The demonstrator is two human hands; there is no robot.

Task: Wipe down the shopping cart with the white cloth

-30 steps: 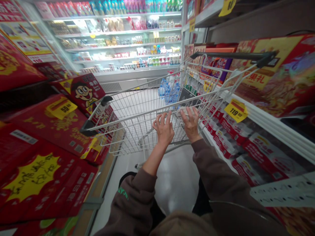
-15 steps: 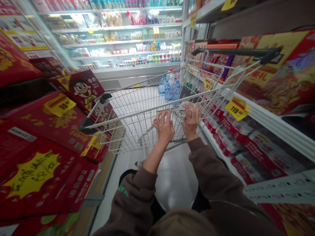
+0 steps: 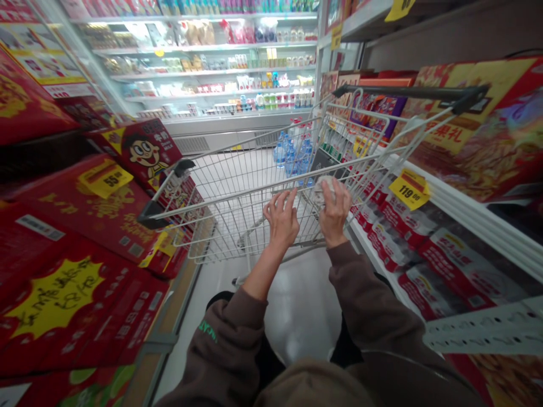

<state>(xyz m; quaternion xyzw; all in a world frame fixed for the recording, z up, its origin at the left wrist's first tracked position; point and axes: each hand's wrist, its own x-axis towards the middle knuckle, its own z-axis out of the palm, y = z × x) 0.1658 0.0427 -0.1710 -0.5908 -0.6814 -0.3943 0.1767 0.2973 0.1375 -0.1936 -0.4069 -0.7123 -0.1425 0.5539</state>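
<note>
A wire shopping cart (image 3: 220,199) stands tilted in a narrow aisle, its black handle bar (image 3: 407,92) at the far end, upper right. My left hand (image 3: 282,219) grips the near top wire of the basket, fingers curled over it. Just to its right, my right hand (image 3: 336,208) is closed on a small white cloth (image 3: 324,184) pressed against the same wire. The basket holds nothing that I can see.
Red gift boxes with a yellow 55 price tag (image 3: 105,177) crowd the left side. Shelves with red packs and a yellow 119 tag (image 3: 409,190) run along the right. Shrink-wrapped water bottles (image 3: 292,155) and a lit chiller shelf (image 3: 237,85) lie beyond the cart.
My right hand has curled tighter round the white cloth and shifted slightly right along the wire. My left hand stays on the rim. The cart has barely moved.
</note>
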